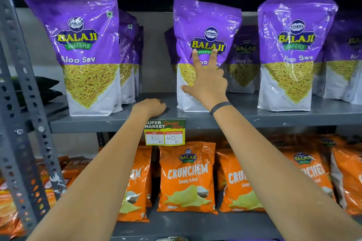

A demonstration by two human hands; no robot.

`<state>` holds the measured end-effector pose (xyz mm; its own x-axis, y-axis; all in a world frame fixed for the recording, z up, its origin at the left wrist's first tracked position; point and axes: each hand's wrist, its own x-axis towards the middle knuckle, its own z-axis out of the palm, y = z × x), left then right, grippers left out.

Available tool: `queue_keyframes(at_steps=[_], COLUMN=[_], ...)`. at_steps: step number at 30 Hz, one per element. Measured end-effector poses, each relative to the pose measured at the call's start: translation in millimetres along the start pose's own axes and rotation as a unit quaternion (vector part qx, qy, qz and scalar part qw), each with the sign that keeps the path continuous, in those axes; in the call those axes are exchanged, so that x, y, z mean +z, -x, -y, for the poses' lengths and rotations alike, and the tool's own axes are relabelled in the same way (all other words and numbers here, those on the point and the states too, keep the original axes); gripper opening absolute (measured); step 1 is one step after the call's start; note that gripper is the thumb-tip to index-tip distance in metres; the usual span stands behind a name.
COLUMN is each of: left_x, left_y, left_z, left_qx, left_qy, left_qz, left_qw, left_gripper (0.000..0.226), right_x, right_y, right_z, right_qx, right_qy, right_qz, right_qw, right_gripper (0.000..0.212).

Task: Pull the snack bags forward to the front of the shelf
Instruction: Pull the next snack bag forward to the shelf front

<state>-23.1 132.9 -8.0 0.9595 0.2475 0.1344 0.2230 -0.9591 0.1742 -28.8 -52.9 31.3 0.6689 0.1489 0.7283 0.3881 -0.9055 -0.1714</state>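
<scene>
Grey metal shelf (235, 118) under a dark back wall, with orange crisp packets (187, 178) on the tier below and a price tag (165, 132) clipped to the front lip; three purple Aloo Sev bags already up at the front edge: left bag (82, 55), middle bag (203, 31), right bag (291, 53); more purple bags set well back behind them (243, 58), plus a stack behind the left one (129, 60) and one at the far right (344, 64); so, judging from this, front row partly made, rear bags left to bring forward. Right hand (205, 82) spread wide, flat against the face of the middle bag, fingers up, thumb out to the side, not clasping; left hand (149, 107) curled loosely, resting on the shelf just beside that bag, holding nothing. All front bags upright, long axis vertical, printed faces outward toward the aisle; middle bag tilted slightly, top leaning left.
</scene>
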Motion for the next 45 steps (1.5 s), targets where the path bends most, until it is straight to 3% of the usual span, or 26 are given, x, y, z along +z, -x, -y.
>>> queue_keyframes(at_steps=[37, 40, 45], left_x=[5, 4, 4], left_y=[-8, -7, -6], left_z=[3, 3, 2], left_qx=[0.002, 0.002, 0.004], left_qy=[-0.001, 0.001, 0.007], left_qz=[-0.017, -0.016, -0.020], left_qw=[1.000, 1.000, 1.000], left_gripper=[0.052, 0.052, 0.051], right_x=[-37, -26, 5], right_y=[44, 55, 76], right_z=[-7, -11, -19], right_qx=[-0.022, -0.032, -0.079], right_qy=[-0.026, -0.050, -0.107], right_qz=[-0.026, -0.063, -0.226], right_qw=[0.999, 0.996, 0.965], right_gripper=[0.100, 0.096, 0.072])
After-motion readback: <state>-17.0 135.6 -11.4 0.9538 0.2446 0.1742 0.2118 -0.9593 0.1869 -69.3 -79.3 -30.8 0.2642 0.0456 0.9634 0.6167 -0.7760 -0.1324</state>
